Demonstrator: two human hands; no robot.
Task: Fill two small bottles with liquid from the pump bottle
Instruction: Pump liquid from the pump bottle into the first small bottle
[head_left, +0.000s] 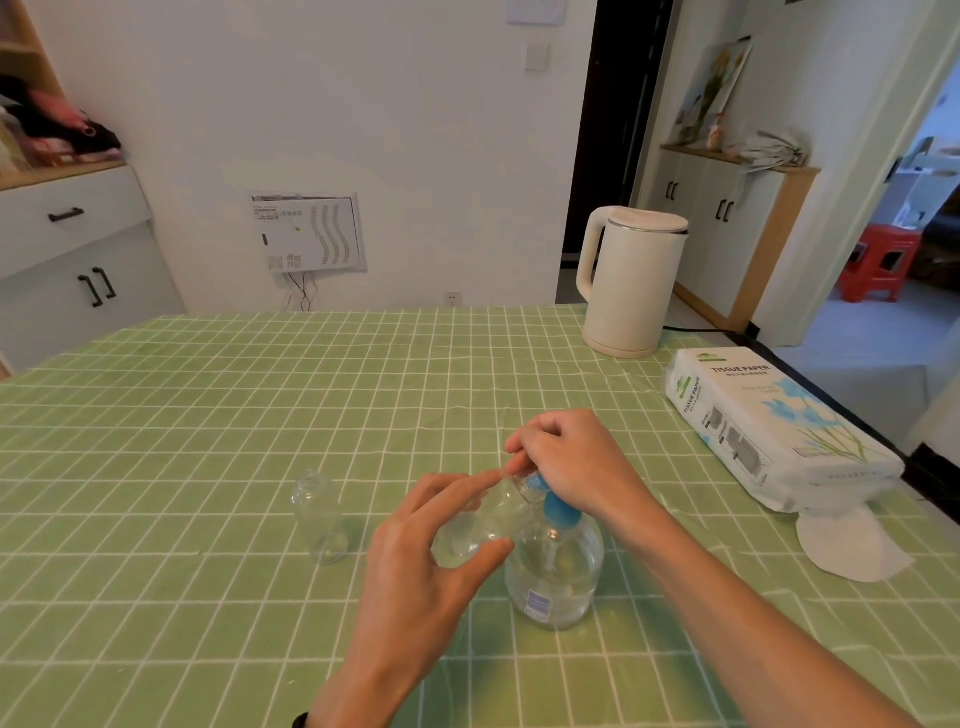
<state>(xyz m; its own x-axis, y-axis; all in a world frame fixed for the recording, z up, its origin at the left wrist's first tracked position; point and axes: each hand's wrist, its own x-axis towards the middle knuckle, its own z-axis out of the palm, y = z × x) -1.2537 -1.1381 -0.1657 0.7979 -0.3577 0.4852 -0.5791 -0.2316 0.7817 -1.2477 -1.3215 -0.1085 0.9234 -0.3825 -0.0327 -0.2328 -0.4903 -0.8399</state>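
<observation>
- Left hand (415, 566) is gripping a small clear bottle (478, 525), thumb under it and fingers over it, tilting it so its mouth is pointing up and right toward the blue pump head (553, 499).
- Right hand (571, 462) is curling down over the pump head, fingers closed around the nozzle end; the small bottle's mouth is sitting right at the nozzle, under those fingers.
- Pump bottle (556, 577) is standing upright on the green checked counter (208, 415), clear liquid showing inside it.
- Second small bottle (319, 514) is standing upright and uncapped on the counter, left of the hands and apart from them; fill level cannot be told.
- Kettle (628, 280) and tissue pack (769, 421) are sitting well apart, at the far right.
</observation>
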